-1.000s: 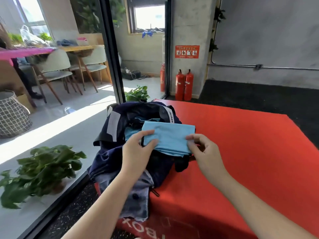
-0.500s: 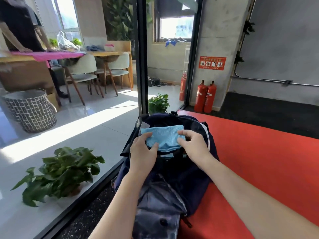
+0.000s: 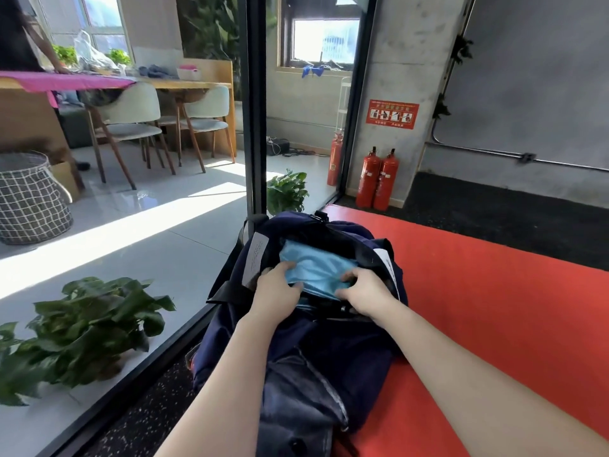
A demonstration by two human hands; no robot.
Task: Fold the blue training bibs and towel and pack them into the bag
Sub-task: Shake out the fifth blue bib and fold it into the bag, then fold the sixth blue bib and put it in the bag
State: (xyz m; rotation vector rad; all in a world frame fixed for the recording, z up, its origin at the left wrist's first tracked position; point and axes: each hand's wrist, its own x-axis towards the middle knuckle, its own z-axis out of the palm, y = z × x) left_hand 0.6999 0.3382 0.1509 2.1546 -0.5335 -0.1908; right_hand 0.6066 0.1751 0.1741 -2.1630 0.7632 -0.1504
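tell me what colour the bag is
Dark navy blue bag, with a white label near its opening; seen in the head view.

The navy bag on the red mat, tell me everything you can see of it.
The navy bag is soft dark-blue fabric, slumped at the left edge of the red mat beside the glass wall. Its top is open, with a white label on the left flap and white trim on the right. A folded light-blue cloth sits partly inside the mouth. The left hand and right hand both hold that cloth at the opening. A black strap hangs off the left side.
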